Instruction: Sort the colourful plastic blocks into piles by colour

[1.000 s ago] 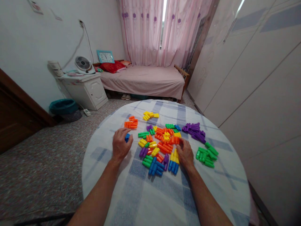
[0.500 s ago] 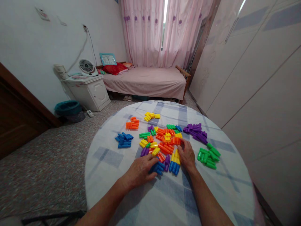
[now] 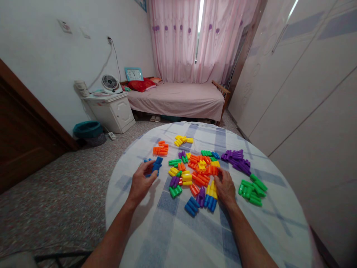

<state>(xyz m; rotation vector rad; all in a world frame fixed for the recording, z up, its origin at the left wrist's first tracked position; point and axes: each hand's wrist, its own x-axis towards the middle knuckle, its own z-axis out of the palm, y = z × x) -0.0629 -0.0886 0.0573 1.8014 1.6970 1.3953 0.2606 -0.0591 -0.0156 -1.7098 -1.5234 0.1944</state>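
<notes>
My left hand [image 3: 141, 183] is raised over the left of the table, its thumb and fingers closed on a blue plastic block [image 3: 157, 163]. Other blue blocks [image 3: 147, 160] lie behind those fingers, mostly hidden. At the right edge of the mixed pile, my right hand [image 3: 225, 185] has its fingers curled against an orange block [image 3: 212, 170]. Beside its thumb stand joined yellow and blue blocks [image 3: 211, 199]. The pile also holds a yellow block [image 3: 202, 165] atop orange ones, a purple block [image 3: 200, 197], green blocks [image 3: 175, 191] and a separate blue block [image 3: 192, 206].
Sorted blocks lie around the pile: purple [image 3: 236, 160], green [image 3: 252, 190], yellow [image 3: 183, 140] and orange [image 3: 160, 150]. They rest on a round table with a checked cloth [image 3: 173, 238]. Beyond are a bed [image 3: 178, 98], a white cabinet [image 3: 114, 113] and a bin [image 3: 88, 130].
My left hand has moved left from the front of the pile to the blue blocks and lifted one. My right hand stays by the orange block. The view has shifted slightly.
</notes>
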